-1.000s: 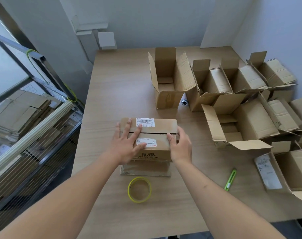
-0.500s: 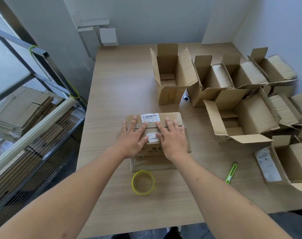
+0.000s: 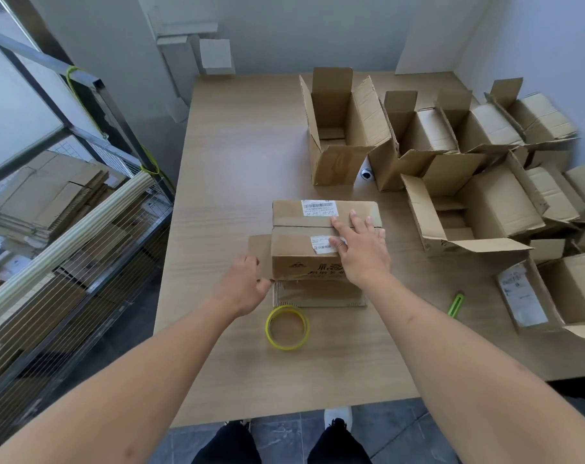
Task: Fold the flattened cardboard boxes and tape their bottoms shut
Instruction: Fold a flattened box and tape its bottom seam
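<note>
A brown cardboard box (image 3: 301, 216) stands bottom up in the middle of the wooden table (image 3: 237, 155), its two long flaps folded together with white labels on them. My right hand (image 3: 363, 252) lies flat on the flaps, fingers straight, pressing over the seam. My left hand (image 3: 246, 286) is at the box's near left corner, fingers curled round the edge of a small side flap (image 3: 259, 254) that sticks out to the left. A yellow roll of tape (image 3: 287, 327) lies on the table just in front of the box.
Several folded open boxes (image 3: 344, 128) crowd the table's back and right side. A green cutter (image 3: 455, 304) lies to the right of the box. A small white round object (image 3: 366, 173) sits between two boxes. Left of the table, a wire rack holds flattened cardboard (image 3: 46, 195).
My left hand left the box top and moved down to the left corner, taking hold of the side flap. The right hand slid right along the flaps.
</note>
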`<state>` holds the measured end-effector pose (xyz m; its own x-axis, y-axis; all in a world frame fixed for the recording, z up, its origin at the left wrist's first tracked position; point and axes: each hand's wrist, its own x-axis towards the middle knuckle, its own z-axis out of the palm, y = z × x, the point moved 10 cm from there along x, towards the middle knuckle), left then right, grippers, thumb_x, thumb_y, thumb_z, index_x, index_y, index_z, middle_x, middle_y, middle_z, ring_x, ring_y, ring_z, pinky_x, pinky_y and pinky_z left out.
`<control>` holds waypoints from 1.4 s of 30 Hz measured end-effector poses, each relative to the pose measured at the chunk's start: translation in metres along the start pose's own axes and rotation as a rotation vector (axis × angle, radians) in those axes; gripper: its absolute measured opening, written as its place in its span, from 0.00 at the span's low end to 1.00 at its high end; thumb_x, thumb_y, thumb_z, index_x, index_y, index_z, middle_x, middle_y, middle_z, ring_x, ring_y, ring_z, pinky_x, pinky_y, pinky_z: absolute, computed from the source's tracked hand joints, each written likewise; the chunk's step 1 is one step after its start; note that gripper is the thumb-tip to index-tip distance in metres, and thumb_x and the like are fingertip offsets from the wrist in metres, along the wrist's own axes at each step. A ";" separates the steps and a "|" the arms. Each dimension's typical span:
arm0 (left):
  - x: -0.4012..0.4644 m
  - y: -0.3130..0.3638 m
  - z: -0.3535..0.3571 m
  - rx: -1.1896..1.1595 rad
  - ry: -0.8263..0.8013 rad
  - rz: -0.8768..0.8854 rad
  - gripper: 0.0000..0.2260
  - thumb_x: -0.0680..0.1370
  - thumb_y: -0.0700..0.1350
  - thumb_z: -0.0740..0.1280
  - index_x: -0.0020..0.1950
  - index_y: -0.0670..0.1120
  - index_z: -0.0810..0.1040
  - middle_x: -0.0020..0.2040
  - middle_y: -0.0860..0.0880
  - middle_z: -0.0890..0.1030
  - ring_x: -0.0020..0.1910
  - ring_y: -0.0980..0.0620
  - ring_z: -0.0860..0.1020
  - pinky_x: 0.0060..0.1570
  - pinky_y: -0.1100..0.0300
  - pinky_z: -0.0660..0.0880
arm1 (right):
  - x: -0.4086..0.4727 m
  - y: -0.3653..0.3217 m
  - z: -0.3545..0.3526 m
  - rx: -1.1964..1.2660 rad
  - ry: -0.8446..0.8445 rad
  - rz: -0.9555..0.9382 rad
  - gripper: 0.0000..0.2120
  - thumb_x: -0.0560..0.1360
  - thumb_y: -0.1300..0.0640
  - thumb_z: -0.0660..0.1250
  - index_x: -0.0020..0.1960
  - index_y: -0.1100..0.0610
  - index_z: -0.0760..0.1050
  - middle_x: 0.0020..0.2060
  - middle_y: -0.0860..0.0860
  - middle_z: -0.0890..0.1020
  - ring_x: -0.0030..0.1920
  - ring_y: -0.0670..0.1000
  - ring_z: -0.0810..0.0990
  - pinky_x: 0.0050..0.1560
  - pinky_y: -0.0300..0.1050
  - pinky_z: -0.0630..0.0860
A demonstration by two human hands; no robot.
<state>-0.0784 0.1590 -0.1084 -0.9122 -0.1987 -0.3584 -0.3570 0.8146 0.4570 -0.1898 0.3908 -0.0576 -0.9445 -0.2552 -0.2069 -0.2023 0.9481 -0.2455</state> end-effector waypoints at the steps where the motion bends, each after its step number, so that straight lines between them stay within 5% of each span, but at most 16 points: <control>1: -0.003 0.000 0.009 0.033 -0.018 0.004 0.22 0.80 0.51 0.68 0.70 0.41 0.74 0.67 0.42 0.74 0.64 0.40 0.76 0.63 0.48 0.74 | -0.002 0.002 0.000 0.004 0.010 0.007 0.23 0.86 0.41 0.50 0.80 0.38 0.57 0.83 0.47 0.52 0.82 0.58 0.47 0.81 0.57 0.44; 6: -0.016 0.007 0.061 0.052 -0.145 0.119 0.26 0.70 0.62 0.77 0.59 0.48 0.78 0.61 0.47 0.72 0.58 0.43 0.77 0.57 0.49 0.76 | -0.005 0.007 0.002 0.025 0.042 0.017 0.22 0.86 0.41 0.50 0.80 0.38 0.58 0.83 0.47 0.52 0.82 0.57 0.47 0.81 0.57 0.44; 13: -0.026 0.015 0.111 0.209 -0.261 0.242 0.49 0.60 0.65 0.81 0.78 0.63 0.65 0.71 0.51 0.64 0.70 0.44 0.69 0.63 0.45 0.77 | -0.002 0.003 0.004 0.006 0.073 0.007 0.22 0.86 0.42 0.50 0.80 0.38 0.58 0.83 0.48 0.53 0.82 0.58 0.48 0.81 0.57 0.42; 20: -0.035 0.021 0.098 0.260 -0.309 0.367 0.45 0.62 0.60 0.76 0.78 0.58 0.67 0.70 0.51 0.67 0.68 0.45 0.70 0.63 0.49 0.77 | -0.006 0.002 0.004 -0.005 0.053 -0.008 0.23 0.86 0.41 0.49 0.80 0.38 0.57 0.83 0.48 0.53 0.82 0.57 0.48 0.81 0.57 0.43; 24: -0.035 0.024 0.028 -0.132 -0.102 0.367 0.38 0.63 0.62 0.70 0.72 0.52 0.77 0.61 0.50 0.75 0.61 0.50 0.75 0.65 0.56 0.73 | -0.008 0.002 0.005 -0.013 0.036 -0.018 0.23 0.86 0.41 0.49 0.81 0.38 0.56 0.83 0.47 0.53 0.82 0.57 0.49 0.81 0.56 0.44; 27: -0.031 0.013 -0.022 -0.167 0.011 0.283 0.40 0.63 0.64 0.66 0.73 0.49 0.76 0.57 0.49 0.74 0.56 0.51 0.75 0.62 0.56 0.73 | -0.012 -0.001 0.005 -0.032 0.005 -0.037 0.24 0.86 0.40 0.49 0.81 0.38 0.55 0.83 0.48 0.53 0.82 0.58 0.50 0.81 0.56 0.45; 32: -0.030 0.005 -0.087 -0.205 0.157 0.242 0.41 0.66 0.66 0.63 0.75 0.46 0.75 0.63 0.44 0.78 0.62 0.45 0.77 0.64 0.51 0.73 | -0.032 -0.010 0.009 -0.040 -0.030 -0.059 0.24 0.85 0.39 0.49 0.81 0.38 0.54 0.83 0.47 0.53 0.82 0.57 0.50 0.81 0.57 0.47; 42: -0.033 0.108 -0.069 -0.189 0.017 0.440 0.27 0.71 0.69 0.71 0.70 0.66 0.76 0.58 0.54 0.80 0.54 0.58 0.78 0.56 0.58 0.76 | -0.075 -0.021 0.015 -0.042 -0.047 -0.090 0.25 0.85 0.39 0.51 0.80 0.42 0.57 0.83 0.50 0.53 0.82 0.59 0.51 0.80 0.58 0.49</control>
<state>-0.1009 0.2158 0.0083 -0.9875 0.1327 -0.0845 0.0354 0.7106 0.7027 -0.1109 0.3872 -0.0510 -0.9090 -0.3473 -0.2305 -0.2973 0.9277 -0.2258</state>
